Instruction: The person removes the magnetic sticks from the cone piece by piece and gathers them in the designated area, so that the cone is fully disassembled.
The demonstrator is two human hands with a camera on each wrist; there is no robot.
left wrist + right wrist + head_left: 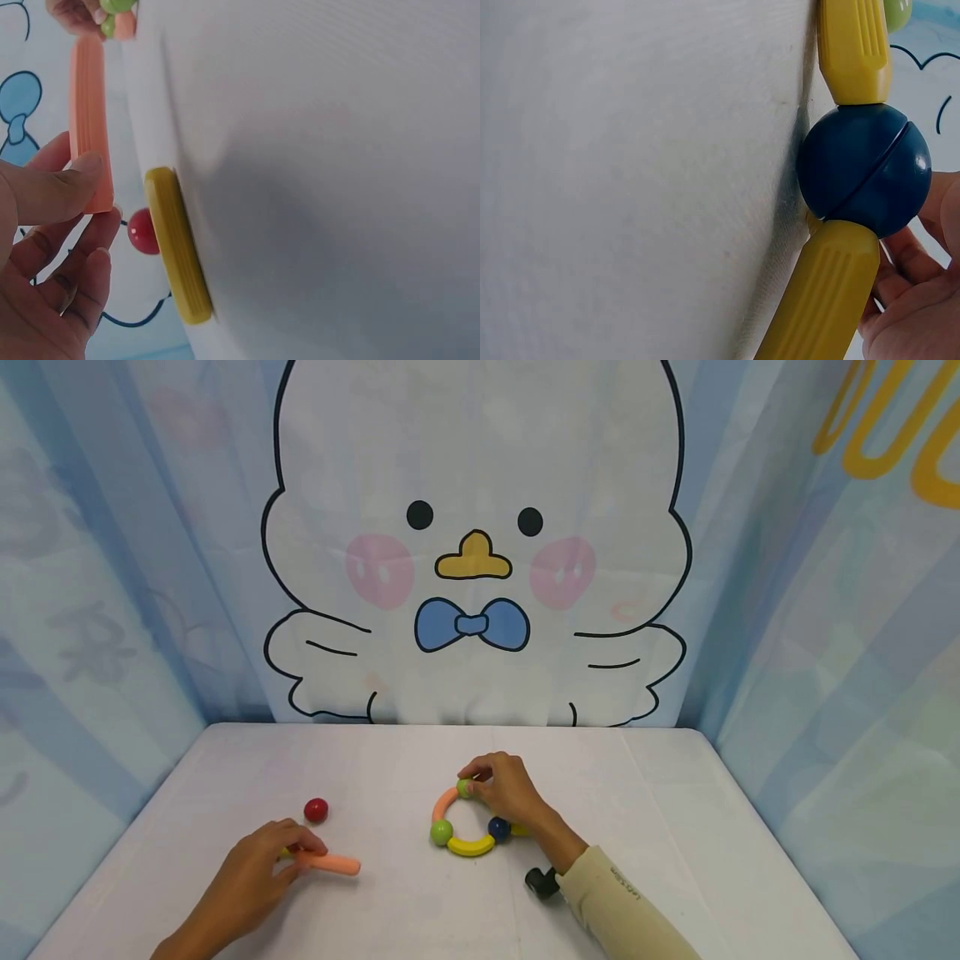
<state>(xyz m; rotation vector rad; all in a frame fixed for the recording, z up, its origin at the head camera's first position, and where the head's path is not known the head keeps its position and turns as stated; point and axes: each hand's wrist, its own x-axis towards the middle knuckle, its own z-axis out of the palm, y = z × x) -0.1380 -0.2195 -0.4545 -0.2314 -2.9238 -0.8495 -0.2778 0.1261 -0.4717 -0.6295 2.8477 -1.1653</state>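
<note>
My left hand (251,872) pinches a straight peach rod (336,863) between thumb and fingers, raised over the table. Below it, a yellow rod (178,244) lies on the table near a red ball (317,811). Farther right, balls and rods join in a curved chain. My right hand (510,789) holds the green ball (464,788) at its far end with thumb and fingers. From there run a curved peach piece (444,805), another green ball (441,832), a curved yellow piece (471,847), a dark blue ball (498,828) and a second yellow rod (821,300).
A white-covered table (405,910) carries everything. Behind it hangs a curtain (472,685) printed with a cartoon bird, and more curtains flank both sides. A black object (542,882) shows beside the beige right sleeve (622,902).
</note>
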